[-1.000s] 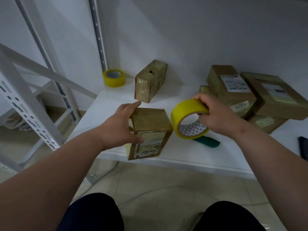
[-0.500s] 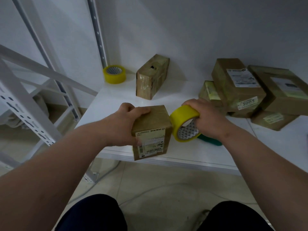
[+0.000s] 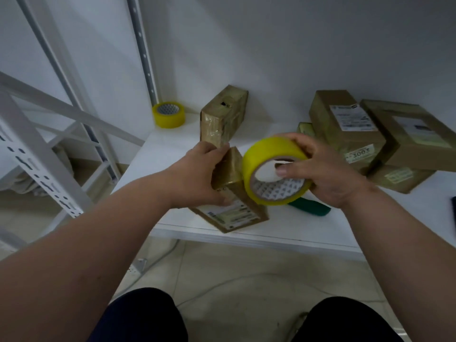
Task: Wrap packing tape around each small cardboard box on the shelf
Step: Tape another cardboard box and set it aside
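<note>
Mid-wrap: left hand [image 3: 197,176] gripping tilted cardboard box [image 3: 230,191] at shelf [image 3: 308,233] edge, right hand [image 3: 325,169] clasping tape roll [image 3: 269,169] against it. 1 glossy box [image 3: 223,114] behind apparently taped; stacked boxes [image 3: 345,127] seemingly pending.

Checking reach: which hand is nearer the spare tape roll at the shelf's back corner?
Left. The left hand, gripping the box, sits just in front of the spare tape roll; the right hand is farther to its right, holding the other roll.

- Green object [image 3: 311,208]: largely hidden behind tape roll [image 3: 272,169] and right hand [image 3: 328,174].
- Dark item [image 3: 453,213], shelf's [image 3: 308,230] right end: cut by frame edge.
- Box [image 3: 409,134] labels: print blurred.
</note>
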A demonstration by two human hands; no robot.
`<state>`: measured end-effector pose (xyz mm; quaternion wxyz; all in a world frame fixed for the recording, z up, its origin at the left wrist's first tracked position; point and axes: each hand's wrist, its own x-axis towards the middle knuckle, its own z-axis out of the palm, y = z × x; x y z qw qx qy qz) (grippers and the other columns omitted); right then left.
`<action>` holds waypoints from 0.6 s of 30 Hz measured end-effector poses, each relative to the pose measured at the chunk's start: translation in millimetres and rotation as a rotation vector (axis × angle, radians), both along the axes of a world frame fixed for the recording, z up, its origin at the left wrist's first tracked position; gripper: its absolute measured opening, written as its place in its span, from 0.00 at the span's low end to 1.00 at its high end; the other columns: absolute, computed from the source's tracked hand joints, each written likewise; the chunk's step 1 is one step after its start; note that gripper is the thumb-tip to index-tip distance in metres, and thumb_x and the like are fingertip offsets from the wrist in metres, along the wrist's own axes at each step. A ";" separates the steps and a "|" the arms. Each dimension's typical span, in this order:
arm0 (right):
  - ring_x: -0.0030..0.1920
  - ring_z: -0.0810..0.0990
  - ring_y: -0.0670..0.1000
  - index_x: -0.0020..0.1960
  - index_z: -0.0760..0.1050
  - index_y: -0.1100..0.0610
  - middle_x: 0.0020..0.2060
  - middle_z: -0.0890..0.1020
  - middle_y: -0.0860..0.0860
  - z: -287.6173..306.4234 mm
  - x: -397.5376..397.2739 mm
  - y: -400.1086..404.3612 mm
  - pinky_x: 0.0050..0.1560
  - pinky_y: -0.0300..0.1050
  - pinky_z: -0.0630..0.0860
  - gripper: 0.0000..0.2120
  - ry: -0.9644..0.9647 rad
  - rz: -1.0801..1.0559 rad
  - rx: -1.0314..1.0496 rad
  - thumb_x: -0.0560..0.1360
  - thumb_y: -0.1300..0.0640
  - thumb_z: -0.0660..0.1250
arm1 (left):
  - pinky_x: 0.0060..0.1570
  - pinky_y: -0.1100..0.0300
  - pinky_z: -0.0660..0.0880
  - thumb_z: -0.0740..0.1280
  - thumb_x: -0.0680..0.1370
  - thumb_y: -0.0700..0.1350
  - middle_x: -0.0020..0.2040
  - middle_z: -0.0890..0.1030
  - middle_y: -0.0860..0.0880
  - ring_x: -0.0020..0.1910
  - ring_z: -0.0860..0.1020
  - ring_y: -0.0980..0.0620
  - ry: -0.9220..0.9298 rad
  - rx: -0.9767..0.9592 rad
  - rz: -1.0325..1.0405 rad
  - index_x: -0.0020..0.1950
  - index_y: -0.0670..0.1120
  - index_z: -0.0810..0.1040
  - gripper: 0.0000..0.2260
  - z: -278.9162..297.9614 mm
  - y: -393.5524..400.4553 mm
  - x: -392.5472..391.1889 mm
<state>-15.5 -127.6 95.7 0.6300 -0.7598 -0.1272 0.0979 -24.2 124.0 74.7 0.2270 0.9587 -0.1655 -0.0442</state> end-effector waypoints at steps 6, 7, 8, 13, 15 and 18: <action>0.42 0.81 0.58 0.55 0.76 0.61 0.38 0.82 0.54 10.0 -2.1 4.4 0.55 0.57 0.79 0.23 0.134 0.154 0.287 0.62 0.66 0.75 | 0.56 0.66 0.70 0.79 0.66 0.51 0.69 0.61 0.57 0.63 0.69 0.56 0.063 -0.237 0.005 0.79 0.55 0.55 0.48 -12.1 -0.8 -5.8; 0.36 0.79 0.55 0.55 0.75 0.62 0.34 0.81 0.52 11.6 -2.6 9.5 0.48 0.55 0.81 0.22 0.113 0.139 0.233 0.62 0.63 0.76 | 0.58 0.63 0.70 0.78 0.66 0.50 0.70 0.61 0.54 0.63 0.70 0.54 0.067 -0.178 -0.023 0.78 0.54 0.56 0.46 -13.3 -3.5 -6.9; 0.32 0.77 0.53 0.53 0.74 0.61 0.31 0.79 0.50 13.3 -2.4 14.9 0.41 0.51 0.80 0.21 0.076 0.122 0.171 0.63 0.60 0.74 | 0.59 0.60 0.72 0.78 0.66 0.49 0.71 0.61 0.53 0.63 0.70 0.53 0.071 -0.136 -0.042 0.77 0.54 0.56 0.45 -13.3 -6.0 -7.2; 0.31 0.77 0.47 0.53 0.76 0.57 0.34 0.80 0.48 21.9 1.6 38.8 0.36 0.48 0.77 0.23 -0.076 0.124 -0.067 0.62 0.51 0.77 | 0.65 0.53 0.71 0.82 0.61 0.51 0.64 0.65 0.56 0.64 0.68 0.53 0.086 -0.247 0.023 0.72 0.57 0.63 0.44 -9.4 -7.6 -9.2; 0.36 0.80 0.47 0.55 0.75 0.54 0.40 0.82 0.48 24.8 2.6 44.8 0.40 0.53 0.79 0.26 -0.080 0.156 -0.136 0.60 0.49 0.80 | 0.66 0.50 0.70 0.82 0.61 0.50 0.65 0.69 0.52 0.66 0.68 0.52 0.054 -0.311 0.041 0.70 0.56 0.66 0.42 -11.5 -2.4 -11.2; 0.39 0.80 0.53 0.56 0.73 0.55 0.41 0.82 0.51 28.2 6.1 48.1 0.49 0.62 0.78 0.25 -0.001 0.230 -0.090 0.63 0.52 0.77 | 0.65 0.55 0.69 0.82 0.62 0.51 0.67 0.70 0.52 0.65 0.69 0.54 0.035 -0.309 0.036 0.71 0.55 0.65 0.42 -16.6 5.2 -12.9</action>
